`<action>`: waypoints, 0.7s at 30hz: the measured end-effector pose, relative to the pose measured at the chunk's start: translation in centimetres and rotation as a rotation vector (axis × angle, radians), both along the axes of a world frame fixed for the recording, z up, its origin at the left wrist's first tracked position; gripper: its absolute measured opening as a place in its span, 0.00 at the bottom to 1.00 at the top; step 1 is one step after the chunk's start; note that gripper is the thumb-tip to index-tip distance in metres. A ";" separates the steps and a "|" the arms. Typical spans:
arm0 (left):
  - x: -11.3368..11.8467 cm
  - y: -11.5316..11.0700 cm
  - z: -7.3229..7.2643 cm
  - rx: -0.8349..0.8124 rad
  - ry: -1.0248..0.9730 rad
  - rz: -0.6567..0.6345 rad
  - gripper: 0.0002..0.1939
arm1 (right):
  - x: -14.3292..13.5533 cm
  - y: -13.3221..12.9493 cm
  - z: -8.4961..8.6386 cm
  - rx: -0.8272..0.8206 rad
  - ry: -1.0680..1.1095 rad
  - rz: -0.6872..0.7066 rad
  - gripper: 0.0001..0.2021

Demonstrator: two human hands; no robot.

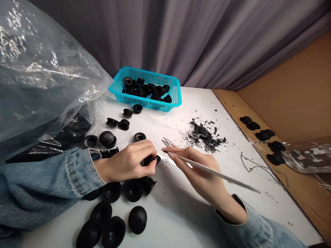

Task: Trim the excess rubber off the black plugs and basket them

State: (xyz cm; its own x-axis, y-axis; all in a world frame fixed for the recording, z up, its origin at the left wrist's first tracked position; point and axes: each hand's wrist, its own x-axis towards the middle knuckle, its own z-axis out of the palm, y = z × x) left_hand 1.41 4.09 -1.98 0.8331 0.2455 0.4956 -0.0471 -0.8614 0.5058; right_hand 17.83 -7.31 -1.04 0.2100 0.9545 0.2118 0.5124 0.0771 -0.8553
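Observation:
My left hand (134, 160) is closed around a small black ribbed plug (151, 160), partly hidden by the fingers. My right hand (201, 168) pinches a long, thin, pale tool (219, 174) that slants down to the right; its exact kind cannot be made out. A small dark bit shows at the right fingertips, close to the plug but apart from it. Just beyond those fingertips, a pair of snips (168, 142) shows its pointed metal blades, the rest hidden behind the hand. Several more black plugs (138, 219) with domed caps and ribbed stems lie around my left hand.
A turquoise basket (147, 105) of black plugs stands at the back. Black scraps (204, 136) are heaped on the white table (178, 206). A big clear plastic bag (51, 79) fills the left. Black pieces (276, 152) and bent wire (254, 167) lie at the right.

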 end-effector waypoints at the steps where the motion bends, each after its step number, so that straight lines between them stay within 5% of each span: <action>1: 0.0 0.0 0.0 -0.004 -0.003 0.004 0.05 | 0.3 0.1 0.3 -0.075 0.093 -0.030 0.07; 6: 0.0 -0.1 0.2 0.041 -0.048 0.008 0.04 | 1.6 0.8 0.5 -0.468 0.741 0.045 0.10; 10: 0.1 -0.1 0.1 0.184 -0.046 -0.018 0.04 | 1.6 1.0 0.1 -0.575 1.088 0.150 0.08; 15: 0.1 0.0 0.2 0.263 -0.007 0.014 0.08 | 1.1 0.8 -0.1 -0.491 0.991 0.070 0.11; 21: 0.0 0.5 0.2 -0.029 -0.036 0.140 0.17 | 0.8 0.4 -0.1 -0.202 0.489 -0.076 0.11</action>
